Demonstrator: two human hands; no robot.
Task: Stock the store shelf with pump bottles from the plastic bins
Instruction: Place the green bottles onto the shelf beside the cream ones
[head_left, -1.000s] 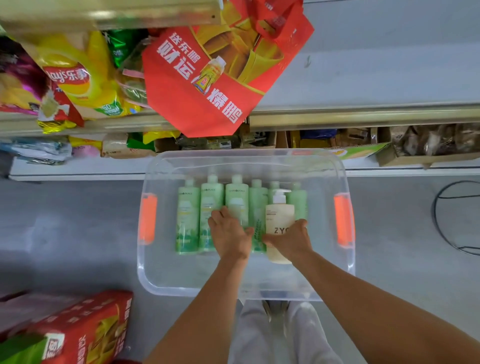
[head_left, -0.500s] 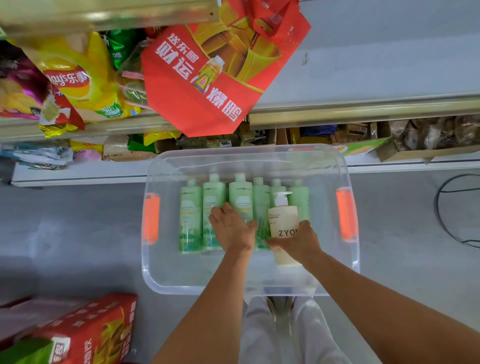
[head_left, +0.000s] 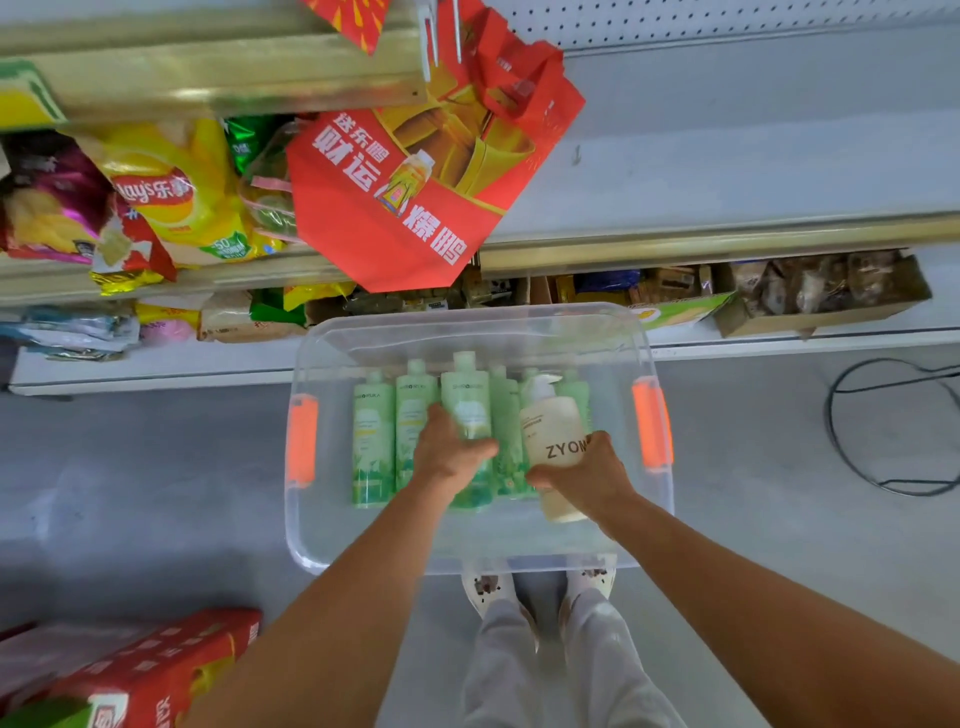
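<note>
Downward, left hand (head_left: 451, 458), right hand (head_left: 589, 480) round bottles (head_left: 467, 410)

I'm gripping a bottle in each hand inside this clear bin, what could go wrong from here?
The left hand grips a green bottle packed tight in its row; lifting may drag or topple neighbours. The right hand holds the cream pump bottle by its lower half, so it could tip or slip. The red bag hanging over the shelf edge might snag a raised bottle.

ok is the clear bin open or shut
Open: no lid covers the clear bin; the left hand grips a green bottle inside it, the right hand grips the cream bottle.
</note>
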